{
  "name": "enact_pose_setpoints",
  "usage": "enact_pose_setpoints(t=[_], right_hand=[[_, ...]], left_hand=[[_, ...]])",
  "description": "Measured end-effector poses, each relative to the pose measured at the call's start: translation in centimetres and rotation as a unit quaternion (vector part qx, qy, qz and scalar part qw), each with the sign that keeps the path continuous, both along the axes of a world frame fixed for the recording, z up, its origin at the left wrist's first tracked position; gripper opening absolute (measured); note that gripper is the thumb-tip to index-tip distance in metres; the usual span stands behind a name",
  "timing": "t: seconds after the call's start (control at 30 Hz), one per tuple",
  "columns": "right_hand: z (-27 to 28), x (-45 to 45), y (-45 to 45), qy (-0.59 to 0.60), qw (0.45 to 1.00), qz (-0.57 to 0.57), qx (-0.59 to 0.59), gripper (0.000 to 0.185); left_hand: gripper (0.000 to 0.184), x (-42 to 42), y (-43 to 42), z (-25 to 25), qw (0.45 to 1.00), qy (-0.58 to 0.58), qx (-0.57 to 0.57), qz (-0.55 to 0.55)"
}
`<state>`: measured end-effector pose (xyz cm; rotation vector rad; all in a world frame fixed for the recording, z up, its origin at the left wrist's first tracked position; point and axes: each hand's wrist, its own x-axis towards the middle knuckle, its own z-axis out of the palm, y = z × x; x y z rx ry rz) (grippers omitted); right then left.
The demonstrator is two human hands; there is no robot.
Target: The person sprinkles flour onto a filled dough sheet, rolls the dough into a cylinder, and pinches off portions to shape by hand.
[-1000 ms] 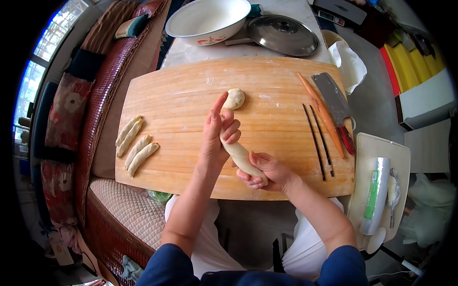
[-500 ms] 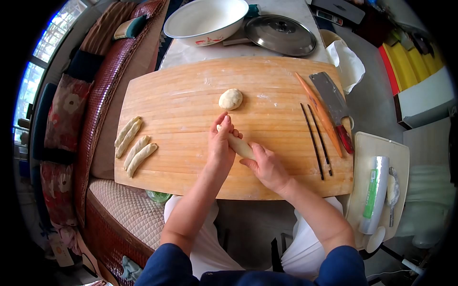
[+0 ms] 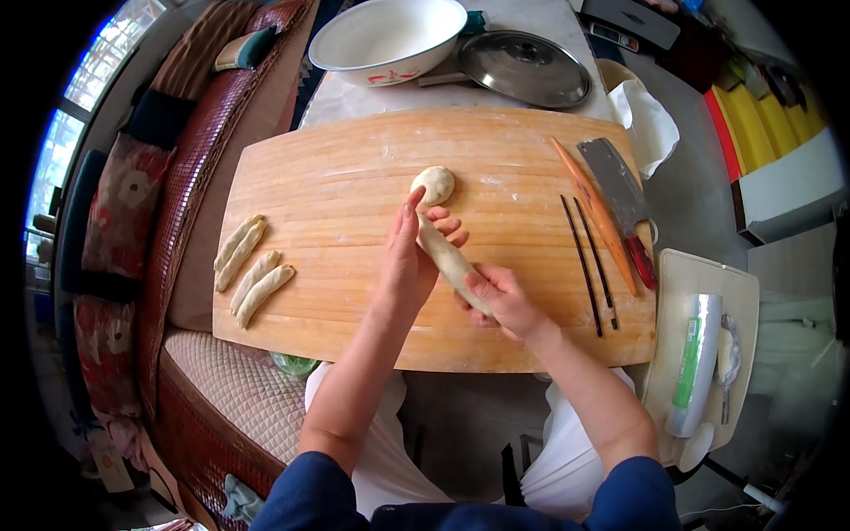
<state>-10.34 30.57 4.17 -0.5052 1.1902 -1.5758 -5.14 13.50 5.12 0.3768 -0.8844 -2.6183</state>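
A pale dough roll (image 3: 452, 264) slants between my hands above the wooden board. My right hand (image 3: 505, 301) grips its lower end, thumb on top. My left hand (image 3: 414, 252) is open, its fingers stretched out and the upper end of the roll lying against its palm side. Just beyond the left fingertips, a round ball of dough (image 3: 434, 185) rests on the board. Farther left lie several dough strips (image 3: 266, 295) in two side-by-side groups.
The board (image 3: 328, 186) has flour traces. On its right are black chopsticks (image 3: 595, 261), a tapered wooden rolling pin (image 3: 595, 212) and a cleaver (image 3: 615, 181). Behind stand an enamel basin (image 3: 385, 44) and a metal lid (image 3: 524, 66). A plastic wrap roll (image 3: 696, 363) lies on a side tray (image 3: 739, 292).
My left fingers have opened from around the dough roll and stretched out. More of the roll shows, and my right hand has moved slightly right, still gripping its lower end.
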Motion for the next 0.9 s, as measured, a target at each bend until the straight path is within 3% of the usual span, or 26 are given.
enact_pose_setpoints(t=[0.07, 0.13, 0.23, 0.43, 0.5, 0.53, 0.57, 0.63, 0.73, 0.83, 0.9], right_hand=[[-0.8, -0.2, 0.1, 0.306, 0.947, -0.084, 0.049, 0.045], [-0.5, 0.3, -0.1, 0.596, 0.784, -0.167, 0.052, 0.042], [1.0, 1.3, 0.0, 0.580, 0.796, -0.114, 0.128, 0.043], [-0.6, 1.5, -0.2, 0.565, 0.805, -0.166, 0.070, 0.045], [-1.1, 1.4, -0.2, 0.298, 0.947, -0.093, 0.081, 0.044], [-1.1, 1.3, -0.2, 0.152, 0.983, -0.052, 0.084, 0.044], [-1.0, 1.1, -0.1, -0.006, 0.999, -0.027, 0.042, 0.044], [-0.3, 0.8, 0.0, -0.316, 0.947, 0.024, -0.044, 0.046], [0.1, 0.8, -0.1, -0.390, 0.914, 0.057, -0.099, 0.046], [0.3, 0.7, -0.2, -0.367, 0.924, 0.029, -0.101, 0.044], [0.2, 0.4, -0.3, -0.283, 0.957, -0.006, -0.060, 0.041]], left_hand=[[0.060, 0.4, 0.8, 0.3, 0.997, -0.071, -0.003, 0.007], [0.056, 0.4, 1.0, 0.1, 0.992, -0.122, 0.022, 0.030], [0.051, 0.3, 0.7, -1.6, 0.985, -0.153, 0.046, 0.060], [0.034, 0.3, -0.7, -1.4, 0.983, -0.099, 0.072, 0.136], [0.036, 0.2, -1.0, -1.5, 0.986, -0.072, 0.079, 0.129], [0.036, 0.3, -1.2, -1.6, 0.987, -0.059, 0.083, 0.126], [0.037, 0.3, -1.5, -1.6, 0.988, -0.049, 0.091, 0.116], [0.039, 0.4, -2.3, -1.6, 0.989, -0.030, 0.107, 0.095], [0.045, 0.6, -3.0, -1.4, 0.989, 0.061, 0.137, 0.004], [0.053, 0.2, -0.5, 0.7, 0.991, -0.045, 0.087, 0.089], [0.057, 0.4, 0.5, 0.5, 0.991, -0.058, 0.105, 0.063]])
